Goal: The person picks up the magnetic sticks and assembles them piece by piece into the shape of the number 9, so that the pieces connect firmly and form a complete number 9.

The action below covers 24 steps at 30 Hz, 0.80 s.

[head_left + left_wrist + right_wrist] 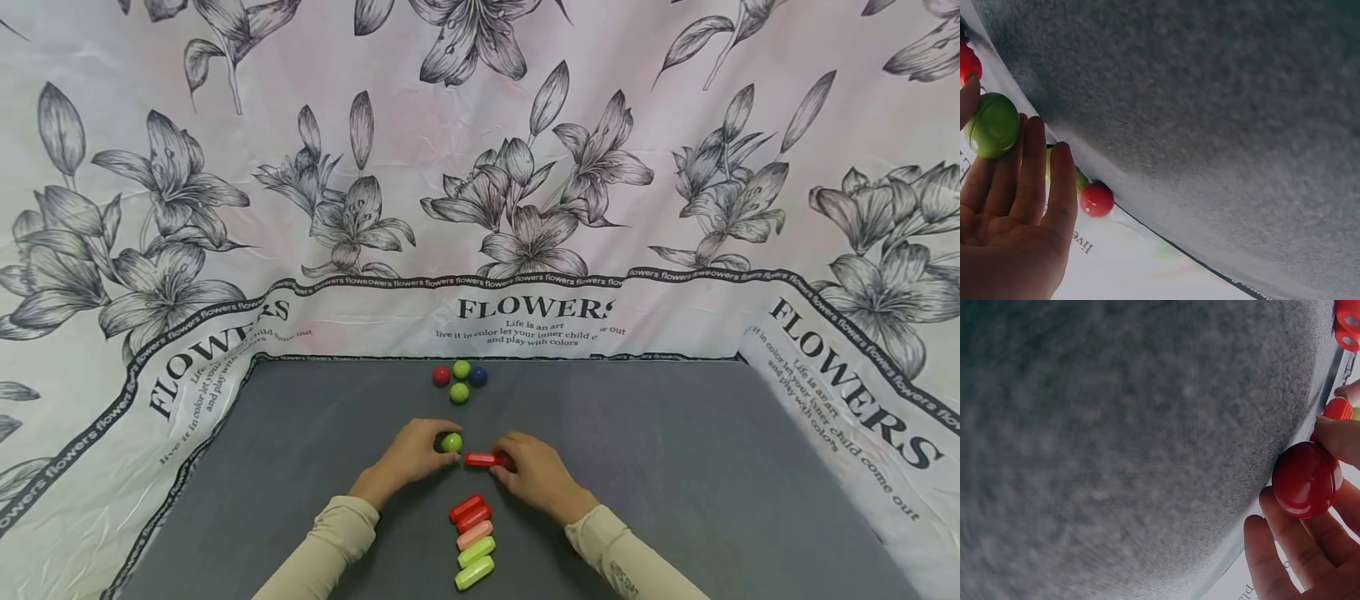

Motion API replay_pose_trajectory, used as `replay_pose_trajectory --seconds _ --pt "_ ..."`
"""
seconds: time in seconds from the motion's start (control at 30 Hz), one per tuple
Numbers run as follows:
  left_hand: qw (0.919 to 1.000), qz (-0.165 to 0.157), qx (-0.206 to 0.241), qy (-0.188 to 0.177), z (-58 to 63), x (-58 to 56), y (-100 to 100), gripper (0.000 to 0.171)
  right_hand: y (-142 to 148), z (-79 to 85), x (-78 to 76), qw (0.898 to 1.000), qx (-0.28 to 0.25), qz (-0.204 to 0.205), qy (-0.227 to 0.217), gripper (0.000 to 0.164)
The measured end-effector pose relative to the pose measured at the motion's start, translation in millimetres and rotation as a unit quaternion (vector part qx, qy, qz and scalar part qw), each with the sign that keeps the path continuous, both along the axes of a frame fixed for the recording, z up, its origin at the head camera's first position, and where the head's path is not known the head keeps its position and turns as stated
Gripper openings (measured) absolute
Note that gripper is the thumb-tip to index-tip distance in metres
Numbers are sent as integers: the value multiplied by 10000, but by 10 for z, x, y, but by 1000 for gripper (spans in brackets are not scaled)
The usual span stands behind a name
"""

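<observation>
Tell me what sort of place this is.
Probably a makeshift indoor tabletop workspace: a dark grey surface, a flower-printed sheet behind it and along its sides, and small coloured balls set out on it. The room beyond is hidden.

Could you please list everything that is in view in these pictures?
held green ball: one, green, in the left hand
held red ball: one, red, in the right hand
middle stick: one, red, between the hands
far red ball: one, red, near the far table edge
far green balls: two, green, beside it
blue ball: one, dark blue, same cluster
near red sticks: two, red, nearer the person
salmon stick: one, salmon, next in that row
yellow-green sticks: two, yellow-green, row's near end
table: one, dark grey, underneath
floral cloth: white and pinkish, black print, around the table
sleeves: two, beige, forearms
left hand, right hand: two, above the table
</observation>
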<state>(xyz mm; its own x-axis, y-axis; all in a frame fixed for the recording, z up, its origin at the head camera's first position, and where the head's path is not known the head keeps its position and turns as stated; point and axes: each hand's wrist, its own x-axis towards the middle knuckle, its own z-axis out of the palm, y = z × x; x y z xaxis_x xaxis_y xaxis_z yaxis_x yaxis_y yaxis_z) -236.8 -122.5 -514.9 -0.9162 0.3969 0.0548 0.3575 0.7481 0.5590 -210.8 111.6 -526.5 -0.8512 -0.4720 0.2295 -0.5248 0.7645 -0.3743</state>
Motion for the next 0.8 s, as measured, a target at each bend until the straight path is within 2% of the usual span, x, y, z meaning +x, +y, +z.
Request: replay_pose_trajectory --seconds 0.3,0.8 --pt "9996 -239 -133 -42 -6 17 56 38 -9 -28 -2 10000 -14 -2 22 19" --pt "9994 -269 -217 -45 30 35 68 37 -6 -9 -55 10000 57 -2 78 20"
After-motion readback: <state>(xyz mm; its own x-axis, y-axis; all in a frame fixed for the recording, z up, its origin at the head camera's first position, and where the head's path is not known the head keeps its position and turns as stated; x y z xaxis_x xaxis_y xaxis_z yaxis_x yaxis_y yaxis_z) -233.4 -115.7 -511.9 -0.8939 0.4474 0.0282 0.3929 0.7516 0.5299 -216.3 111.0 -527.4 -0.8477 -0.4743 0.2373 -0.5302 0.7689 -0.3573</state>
